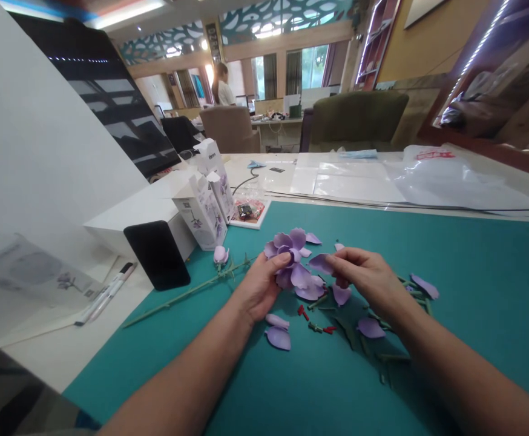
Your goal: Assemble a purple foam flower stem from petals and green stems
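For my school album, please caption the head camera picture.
Left hand holds a lilac flower, right hand pinches a petal, on a teal mat.

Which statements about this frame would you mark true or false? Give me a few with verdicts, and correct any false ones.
1. The left hand holds the purple artificial flower. True.
2. The right hand is empty. False: it pinches a loose purple petal.
3. The long green stem lies to the right of both hands. False: it lies to the left of the left hand.
4. Small red pieces lie on the teal mat. True.
5. Another person is in the background. True.
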Motion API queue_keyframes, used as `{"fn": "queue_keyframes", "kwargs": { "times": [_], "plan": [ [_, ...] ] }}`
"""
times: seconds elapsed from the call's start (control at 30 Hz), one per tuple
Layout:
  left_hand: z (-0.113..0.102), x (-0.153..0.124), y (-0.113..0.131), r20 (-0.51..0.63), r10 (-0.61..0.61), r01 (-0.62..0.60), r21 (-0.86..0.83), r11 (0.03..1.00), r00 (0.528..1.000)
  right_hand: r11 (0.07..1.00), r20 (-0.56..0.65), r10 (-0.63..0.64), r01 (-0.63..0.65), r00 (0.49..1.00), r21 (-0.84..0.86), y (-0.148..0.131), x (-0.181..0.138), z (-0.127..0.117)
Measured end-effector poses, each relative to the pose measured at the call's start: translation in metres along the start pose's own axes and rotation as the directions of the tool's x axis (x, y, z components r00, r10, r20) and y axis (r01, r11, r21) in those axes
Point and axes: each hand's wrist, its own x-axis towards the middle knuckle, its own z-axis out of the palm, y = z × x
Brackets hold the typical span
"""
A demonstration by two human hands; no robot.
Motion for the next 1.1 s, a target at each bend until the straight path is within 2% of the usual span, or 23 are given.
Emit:
{"fn": "queue_keyframes", "kwargs": {
  "times": [0.13,0.23,0.63,1.1],
  "plan": [
    [0.0,0.0,0.0,0.029,0.007,-0.007,-0.014,1.0,1.0,0.988,0.026,0.04,-0.043,0.999,0.15,0.004,0.0,0.003],
    [0.001,-0.001,0.001,0.055,0.02,-0.018,-0.03,0.999,0.998,0.981,0.054,0.068,-0.077,0.996,0.18,0.006,0.0,0.005],
    [0.003,-0.001,0.001,0.018,0.009,-0.01,0.026,1.0,1.0,0.999,0.018,0.012,-0.012,1.0,0.04,-0.001,-0.005,0.009],
    [0.001,-0.002,0.001,0.035,-0.017,0.017,-0.012,1.0,0.999,0.999,0.036,-0.029,0.029,0.999,0.023,0.005,-0.002,0.007]
  ]
}}
